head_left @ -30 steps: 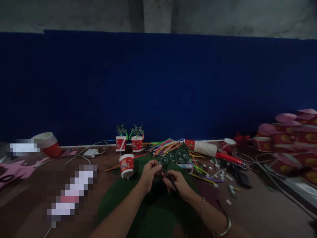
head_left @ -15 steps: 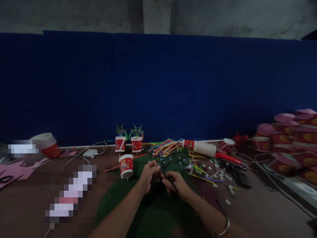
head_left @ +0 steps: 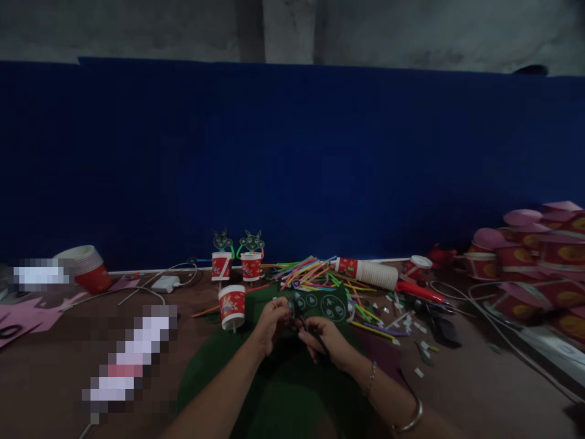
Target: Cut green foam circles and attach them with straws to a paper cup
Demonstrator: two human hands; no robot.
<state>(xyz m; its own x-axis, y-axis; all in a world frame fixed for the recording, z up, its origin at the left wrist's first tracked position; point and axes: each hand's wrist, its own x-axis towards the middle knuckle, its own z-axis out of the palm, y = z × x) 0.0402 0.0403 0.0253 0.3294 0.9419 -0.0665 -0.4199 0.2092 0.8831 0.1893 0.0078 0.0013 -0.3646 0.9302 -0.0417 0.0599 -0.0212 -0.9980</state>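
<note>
Scissors (head_left: pixel 301 321) sit gripped in the right hand (head_left: pixel 331 338); the left hand (head_left: pixel 273 320) seems to pinch the patterned green sheet (head_left: pixel 333 308) toward one o'clock. Better to turn sheet, not scissors.

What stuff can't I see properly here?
In the head view:
Dark sheet: drawings small and dim, one end behind the left hand.
Scissors: handles partly covered by the right hand.
Long pale thing: blurred by square blocks.
Red cups, far right: cut off by the edge.
</note>
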